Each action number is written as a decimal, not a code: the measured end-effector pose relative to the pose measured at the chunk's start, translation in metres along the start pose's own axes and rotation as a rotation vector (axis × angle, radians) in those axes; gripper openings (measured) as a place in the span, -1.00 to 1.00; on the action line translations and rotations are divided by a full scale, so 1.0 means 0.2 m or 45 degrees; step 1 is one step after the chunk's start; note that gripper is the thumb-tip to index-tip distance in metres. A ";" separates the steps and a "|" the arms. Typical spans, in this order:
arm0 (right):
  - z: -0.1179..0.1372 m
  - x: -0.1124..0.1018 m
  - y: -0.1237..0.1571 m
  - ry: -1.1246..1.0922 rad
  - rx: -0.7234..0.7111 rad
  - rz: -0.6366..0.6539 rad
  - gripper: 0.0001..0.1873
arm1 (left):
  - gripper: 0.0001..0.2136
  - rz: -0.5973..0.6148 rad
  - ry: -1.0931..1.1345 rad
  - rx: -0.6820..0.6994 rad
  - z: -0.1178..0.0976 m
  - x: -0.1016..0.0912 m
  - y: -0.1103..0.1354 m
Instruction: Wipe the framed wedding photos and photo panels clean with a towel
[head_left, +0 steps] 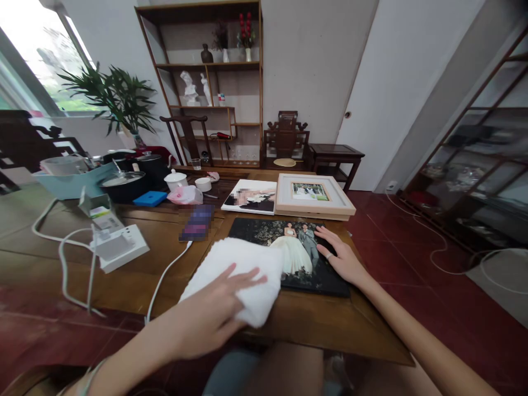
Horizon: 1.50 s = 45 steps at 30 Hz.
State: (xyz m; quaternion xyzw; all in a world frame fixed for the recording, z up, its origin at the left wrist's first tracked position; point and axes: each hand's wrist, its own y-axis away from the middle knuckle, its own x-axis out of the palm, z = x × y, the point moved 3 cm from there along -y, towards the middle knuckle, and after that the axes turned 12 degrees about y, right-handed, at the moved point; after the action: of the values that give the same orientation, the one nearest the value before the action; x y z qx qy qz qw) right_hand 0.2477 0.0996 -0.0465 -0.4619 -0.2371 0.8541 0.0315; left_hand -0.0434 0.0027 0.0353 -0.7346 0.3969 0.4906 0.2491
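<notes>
Left hand [220, 300] spread open on cloth [251, 254]; right hand [338, 257] open on photo [292, 253]. I see photo's long axis left-right, top pointing away.

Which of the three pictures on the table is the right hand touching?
The dark picture at the front: the right hand rests on its right side. The white-edged picture and the pale wood-framed picture lie farther back, untouched.
</notes>
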 end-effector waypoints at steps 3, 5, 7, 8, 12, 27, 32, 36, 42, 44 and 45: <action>0.00 0.00 0.00 -0.007 -0.001 -0.004 -0.63 | -0.53 0.044 0.054 0.045 -0.10 0.00 0.05; 0.00 0.00 0.00 -0.012 0.003 -0.008 -0.63 | -0.56 0.034 0.094 0.050 -0.08 -0.02 0.04; 0.00 0.00 0.00 -0.015 0.005 -0.015 -0.63 | -0.70 0.023 0.108 0.019 -0.01 -0.04 0.00; 0.00 0.00 0.00 -0.016 0.005 -0.019 -0.63 | -0.75 0.014 0.102 -0.006 0.04 -0.05 -0.02; -0.01 0.00 0.00 -0.014 0.006 -0.025 -0.63 | -0.70 -0.093 0.014 -0.086 0.24 -0.09 -0.12; -0.01 0.01 0.00 0.029 0.008 -0.007 -0.62 | -0.73 -0.062 -0.068 -0.087 0.13 0.00 0.11; 0.00 0.00 0.00 0.028 0.023 0.007 -0.62 | -0.65 -0.127 -0.121 -0.095 0.35 -0.06 -0.11; 0.00 0.00 0.00 0.028 0.033 0.020 -0.61 | -0.64 -0.189 -0.177 -0.053 0.53 -0.10 -0.31; -0.01 0.01 0.00 0.040 0.018 0.031 -0.60 | -0.65 -0.178 -0.263 -0.062 0.60 -0.11 -0.39; -0.01 0.01 0.00 0.045 0.016 0.025 -0.59 | -0.66 -0.167 -0.304 -0.040 0.55 -0.08 -0.36; -0.01 0.01 0.00 0.044 0.016 0.019 -0.59 | -0.68 -0.156 -0.321 -0.018 0.51 -0.06 -0.33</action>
State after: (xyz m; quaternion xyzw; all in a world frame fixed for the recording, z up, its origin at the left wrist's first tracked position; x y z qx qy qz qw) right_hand 0.2486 0.1010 -0.0496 -0.4783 -0.2277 0.8476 0.0319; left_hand -0.0443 0.1206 0.0057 -0.6917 0.3135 0.5657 0.3213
